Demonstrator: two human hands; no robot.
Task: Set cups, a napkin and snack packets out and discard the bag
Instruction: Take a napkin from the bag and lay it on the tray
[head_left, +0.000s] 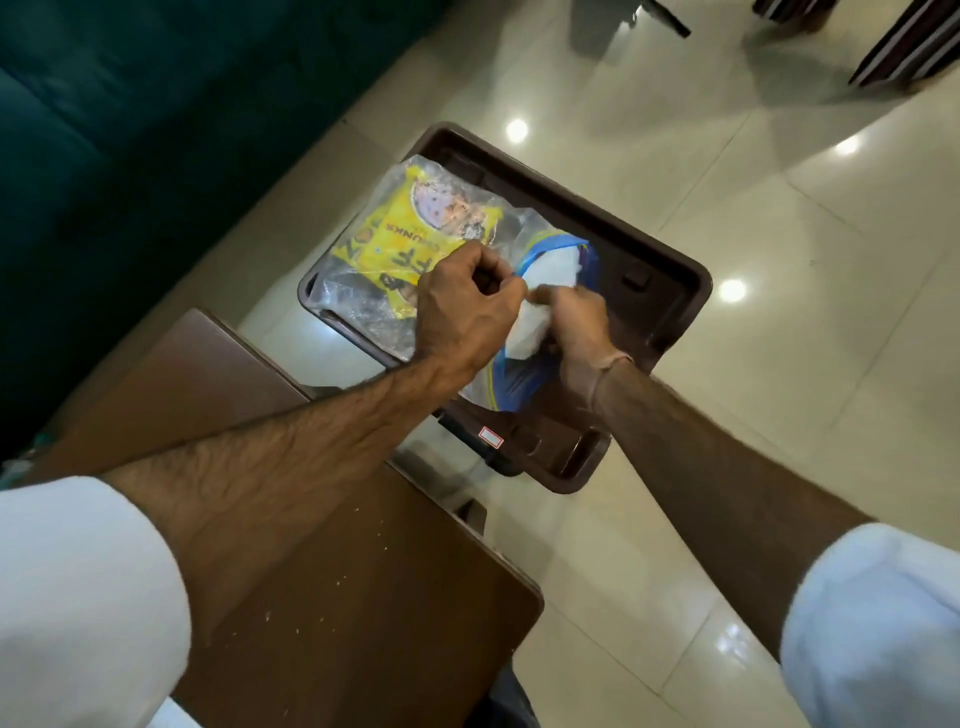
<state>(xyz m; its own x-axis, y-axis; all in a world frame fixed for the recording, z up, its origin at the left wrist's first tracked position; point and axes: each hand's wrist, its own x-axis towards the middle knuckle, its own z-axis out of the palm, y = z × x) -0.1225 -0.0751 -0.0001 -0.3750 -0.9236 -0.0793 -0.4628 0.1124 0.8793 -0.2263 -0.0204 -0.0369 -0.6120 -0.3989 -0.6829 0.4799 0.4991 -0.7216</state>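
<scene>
A clear plastic bag (358, 304) with a blue zip edge lies on a brown plastic stool (670, 270). Inside it shows a yellow snack packet (410, 234) printed with cookies. My left hand (462, 312) pinches the bag's blue edge at its mouth. My right hand (576, 325) is closed on a crumpled white napkin (530, 327) at the bag's opening. More white shows under the blue edge above my hands. Cups are not visible.
A brown wooden table (332, 597) with crumbs on it sits below my forearms, touching the stool's near side. A dark teal sofa (130, 130) fills the upper left. Glossy cream floor tiles (779, 312) spread to the right, with furniture legs (904, 47) at the far top right.
</scene>
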